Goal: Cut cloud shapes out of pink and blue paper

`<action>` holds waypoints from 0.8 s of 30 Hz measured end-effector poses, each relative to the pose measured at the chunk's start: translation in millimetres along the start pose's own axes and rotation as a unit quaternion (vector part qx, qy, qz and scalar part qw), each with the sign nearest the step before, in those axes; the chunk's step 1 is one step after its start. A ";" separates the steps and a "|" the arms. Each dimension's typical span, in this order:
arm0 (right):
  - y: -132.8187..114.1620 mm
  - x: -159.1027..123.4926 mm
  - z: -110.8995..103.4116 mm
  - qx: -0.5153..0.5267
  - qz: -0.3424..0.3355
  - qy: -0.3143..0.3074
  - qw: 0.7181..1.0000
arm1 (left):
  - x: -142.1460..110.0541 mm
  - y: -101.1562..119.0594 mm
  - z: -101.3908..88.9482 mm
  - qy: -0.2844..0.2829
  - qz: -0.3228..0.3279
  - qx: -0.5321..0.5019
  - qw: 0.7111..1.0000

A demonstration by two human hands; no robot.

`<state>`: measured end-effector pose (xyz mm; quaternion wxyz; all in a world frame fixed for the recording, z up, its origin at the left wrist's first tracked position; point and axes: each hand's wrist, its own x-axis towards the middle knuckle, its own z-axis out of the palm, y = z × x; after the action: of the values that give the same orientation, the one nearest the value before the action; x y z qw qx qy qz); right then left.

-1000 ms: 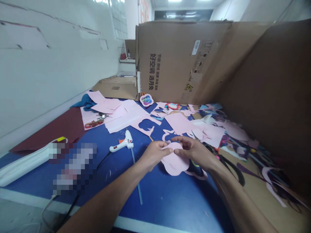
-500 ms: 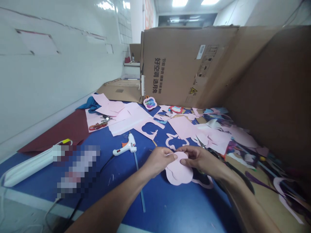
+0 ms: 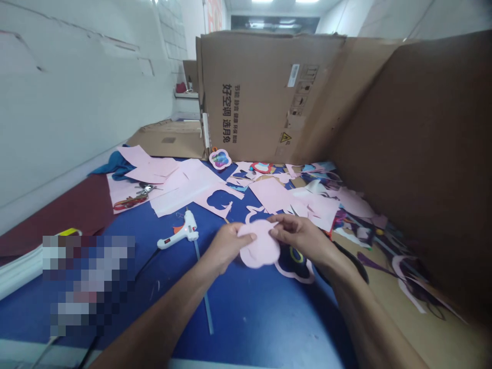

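A pink flower-shaped paper cutout [image 3: 260, 248] with scalloped edges is held between my two hands above the blue table [image 3: 246, 318]. My left hand [image 3: 227, 245] pinches its left edge, thumb on top. At its upper right edge, my right hand [image 3: 302, 236] grips it between thumb and fingers. A faint curved line or slit shows on the cutout's left part. Beneath my right hand lies a dark piece with a pink scalloped border [image 3: 295, 277], partly covered. Black-handled scissors [image 3: 355, 266] are mostly hidden behind my right wrist.
A white glue gun [image 3: 180, 233] lies left of my hands, near a thin bluish strip [image 3: 203, 287]. Pink paper sheets [image 3: 184, 182] and scraps spread across the back. Keys [image 3: 144, 192] rest on one sheet. A large cardboard box [image 3: 261, 97] walls off the back and right.
The camera view has turned slightly right, so everything sits farther left. Both hands still hold the pink cutout, which is tilted a little differently and uncovers more of the dark piece.
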<state>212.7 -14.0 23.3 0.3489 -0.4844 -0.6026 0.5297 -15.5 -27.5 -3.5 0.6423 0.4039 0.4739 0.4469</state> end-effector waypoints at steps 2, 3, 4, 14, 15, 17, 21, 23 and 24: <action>-1.3 0.9 -8.0 -0.042 -0.028 0.103 0.993 | 5.7 10.8 -10.2 0.073 0.052 -0.054 0.995; -1.8 1.1 -12.9 -0.076 -0.042 0.161 0.983 | 8.5 17.2 -15.9 0.112 0.076 -0.076 0.988; -1.9 1.1 -18.0 -0.119 -0.053 0.209 0.969 | 11.0 23.6 -21.7 0.141 0.100 -0.097 0.980; 10.4 1.7 -1.2 -0.392 -0.116 0.151 0.900 | 16.2 47.3 -41.5 0.228 0.187 -0.177 0.939; 10.3 0.9 7.5 -0.409 -0.121 0.139 0.894 | 16.1 47.0 -40.2 0.225 0.187 -0.177 0.940; 9.0 -0.8 24.1 -0.445 -0.132 0.103 0.880 | 16.1 46.9 -36.8 0.217 0.182 -0.182 0.942; 4.8 -2.4 44.4 -0.503 -0.129 0.052 0.853 | 15.7 48.5 -29.5 0.215 0.185 -0.183 0.941; 3.7 -2.6 47.9 -0.519 -0.131 0.041 0.844 | 14.8 49.7 -26.4 0.215 0.183 -0.176 0.943; 3.5 -2.8 48.8 -0.523 -0.133 0.037 0.841 | 14.3 50.4 -25.1 0.217 0.182 -0.172 0.944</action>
<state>168.6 -31.4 10.6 0.1329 -0.5290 -0.8356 0.0656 -47.2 2.3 34.8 0.4919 0.2598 0.4361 0.7074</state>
